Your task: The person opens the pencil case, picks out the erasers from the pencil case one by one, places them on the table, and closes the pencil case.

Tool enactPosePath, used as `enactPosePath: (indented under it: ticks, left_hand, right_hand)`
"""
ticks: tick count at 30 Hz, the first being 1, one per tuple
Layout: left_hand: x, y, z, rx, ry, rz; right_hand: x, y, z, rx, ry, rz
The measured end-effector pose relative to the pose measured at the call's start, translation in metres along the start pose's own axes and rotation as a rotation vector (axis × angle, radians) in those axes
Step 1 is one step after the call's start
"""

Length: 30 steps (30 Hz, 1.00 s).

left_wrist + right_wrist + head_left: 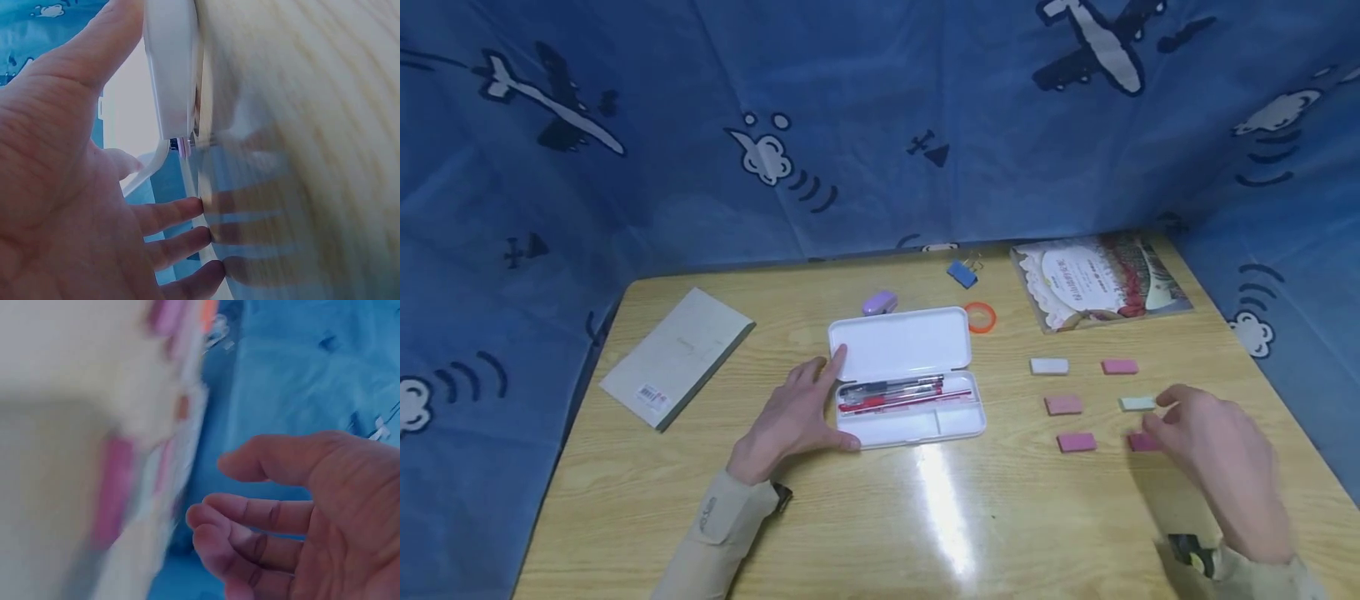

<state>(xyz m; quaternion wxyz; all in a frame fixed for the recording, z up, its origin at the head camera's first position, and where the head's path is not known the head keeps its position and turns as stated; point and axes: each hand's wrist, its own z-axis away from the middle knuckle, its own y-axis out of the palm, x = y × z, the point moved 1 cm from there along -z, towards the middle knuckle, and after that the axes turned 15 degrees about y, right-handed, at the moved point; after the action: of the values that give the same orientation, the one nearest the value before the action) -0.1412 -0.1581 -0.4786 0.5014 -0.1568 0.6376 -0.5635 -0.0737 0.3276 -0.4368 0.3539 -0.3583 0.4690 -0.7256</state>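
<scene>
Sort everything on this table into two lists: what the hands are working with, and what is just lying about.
In hand:
left hand, resting against the open pencil case
pens in the case
right hand, over the six erasers

Lying about:
grey notebook
picture book
orange tape ring
blue binder clip
small purple item

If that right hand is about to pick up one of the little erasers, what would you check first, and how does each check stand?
1. Pencil case lid open: ok.
2. Left hand steadying the case: ok, it rests against the left end.
3. Right hand empty: ok, fingers loosely curled, holding nothing.
4. Erasers in reach: ok, six lie spread beside the right hand.
5. Free compartment in the case: ok, the front compartments look bare; pens fill the rear one.
</scene>
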Motion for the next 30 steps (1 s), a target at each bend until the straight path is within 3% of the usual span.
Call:
enactPosePath:
  ticks: [10,17,19,24,30]
  left_hand:
    - [0.002,0.001,-0.001,-0.005,-0.011,0.007]
    - [-0.004,0.004,-0.003,-0.001,-0.013,0.021]
    - [-0.005,0.005,-0.004,0.003,-0.012,0.009]
    - [-0.011,0.006,-0.007,0.006,-0.009,-0.050]
    - [-0.017,0.008,-0.004,-0.051,0.044,-0.181]
  right_hand:
    - [0.125,-0.006,0.001,-0.092,-0.397,-0.096]
    - [0.185,0.009,-0.010,-0.195,-0.715,-0.110]
    - [0.195,0.014,-0.016,-0.208,-0.735,-0.068]
    - [0.205,0.023,-0.023,-0.202,-0.682,-0.007]
    - [0.203,0.023,-0.018,-0.239,-0.668,-0.061]
